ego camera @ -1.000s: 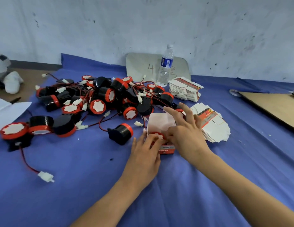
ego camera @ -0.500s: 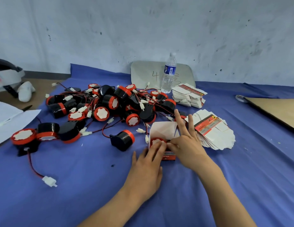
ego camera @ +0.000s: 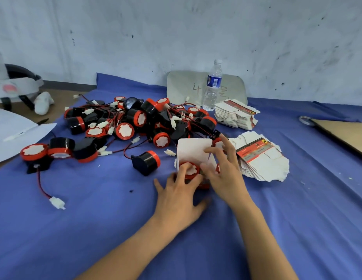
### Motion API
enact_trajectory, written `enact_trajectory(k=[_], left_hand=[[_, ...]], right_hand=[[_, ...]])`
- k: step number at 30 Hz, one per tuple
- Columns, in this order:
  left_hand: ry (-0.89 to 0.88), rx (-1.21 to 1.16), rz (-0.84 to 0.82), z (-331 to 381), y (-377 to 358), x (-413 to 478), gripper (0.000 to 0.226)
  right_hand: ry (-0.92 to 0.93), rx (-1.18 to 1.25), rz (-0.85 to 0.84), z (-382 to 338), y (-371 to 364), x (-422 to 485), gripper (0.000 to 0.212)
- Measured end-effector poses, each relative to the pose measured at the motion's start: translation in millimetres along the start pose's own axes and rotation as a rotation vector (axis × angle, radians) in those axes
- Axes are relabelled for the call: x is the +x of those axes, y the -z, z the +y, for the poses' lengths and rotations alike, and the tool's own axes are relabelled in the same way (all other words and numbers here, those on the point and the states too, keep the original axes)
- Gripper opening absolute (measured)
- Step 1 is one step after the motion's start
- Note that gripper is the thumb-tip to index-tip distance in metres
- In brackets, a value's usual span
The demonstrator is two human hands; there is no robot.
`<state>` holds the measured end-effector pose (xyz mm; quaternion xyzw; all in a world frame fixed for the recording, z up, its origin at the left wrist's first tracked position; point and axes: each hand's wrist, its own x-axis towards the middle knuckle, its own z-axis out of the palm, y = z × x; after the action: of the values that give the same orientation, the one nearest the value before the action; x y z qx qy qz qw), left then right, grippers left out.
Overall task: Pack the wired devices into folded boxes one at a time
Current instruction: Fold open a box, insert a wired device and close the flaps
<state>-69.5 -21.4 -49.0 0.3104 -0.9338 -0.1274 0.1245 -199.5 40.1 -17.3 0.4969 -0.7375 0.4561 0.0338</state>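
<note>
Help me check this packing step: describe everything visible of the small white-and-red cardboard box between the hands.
The small white-and-red cardboard box lies on the blue cloth, its plain white lid flap open and upright. A red-capped round device sits in its mouth. The left hand presses that device; the right hand touches the flap.

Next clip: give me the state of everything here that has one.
Box: open, flap standing up.
Device: seated in the box, red face up.
Left hand: fingers pressing on that device.
Right hand: fingers on the flap.
Loose devices: heaped, unpacked, wires tangled.
Flat boxes: unfolded, in two stacks.
Bottle: upright, capped.
</note>
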Motion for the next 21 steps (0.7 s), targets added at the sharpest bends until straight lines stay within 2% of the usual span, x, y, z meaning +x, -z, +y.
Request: enact_trajectory(k=[3,7,11,13,17,19,21], left_hand=[[-0.013,-0.057,0.017,-2,-1,3,0.051],[-0.02,-0.105,0.025,-2,-2,7,0.044],[-0.03,-0.116,0.055,-3,-4,9,0.044],[-0.028,-0.15,0.069,-4,-4,10,0.044],[-0.037,-0.149,0.057,-6,-5,10,0.048],[-0.041,-0.157,0.075,-6,-4,11,0.045],[-0.033,-0.172,0.096,-4,-3,10,0.039]], right_hand=[[-0.05,0.052,-0.062,-9,18,1,0.047],[-0.118,0.054,-0.222,-17,34,-1,0.029],[-0.071,0.088,-0.078,-21,25,0,0.019],[0.031,0.008,0.033,-20,17,0,0.011],[0.235,-0.228,0.208,-10,2,-1,0.013],[0.193,-0.208,0.222,-4,0,0,0.019],[0.088,-0.179,0.239,1,-1,1,0.034]])
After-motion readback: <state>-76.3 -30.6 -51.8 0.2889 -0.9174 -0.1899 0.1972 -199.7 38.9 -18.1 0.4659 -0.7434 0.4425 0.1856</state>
